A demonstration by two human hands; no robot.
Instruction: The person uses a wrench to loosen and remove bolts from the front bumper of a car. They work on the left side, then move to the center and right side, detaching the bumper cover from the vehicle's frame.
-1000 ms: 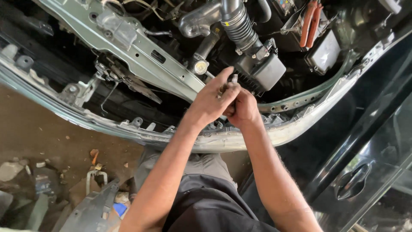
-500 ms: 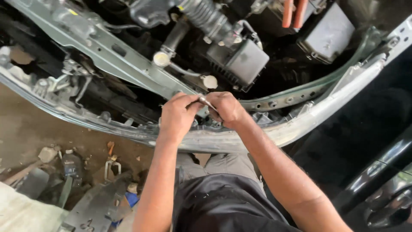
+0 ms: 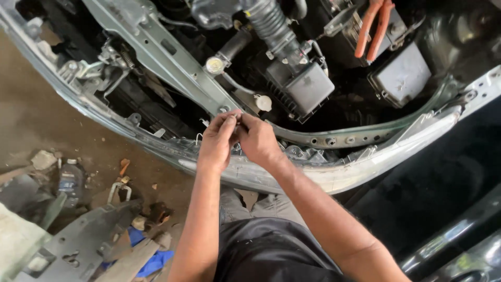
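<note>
1. A small part, too small to be identified, is pinched between the fingertips of both hands, just above the front crossmember of an open engine bay.
2. The fingers of the left hand are closed together on this part from the left; the fingers of the right hand are closed on it from the right, and the two hands are touching.
3. The part is judged to be light and stiff, probably a clip or fastener. It could easily be dropped into the gaps below, so a firm pinch at its ends is advised.
4. Directly behind the hands, a diagonal metal brace is seen, with a white cap and a black air filter box near the right hand.
5. Little room is left forward, where hoses and brackets are crowded. More open room is found toward the person, over the pale bumper edge.
6. On the floor at the left, scattered debris and a grey plastic panel are lying, well apart from the hands.
</note>
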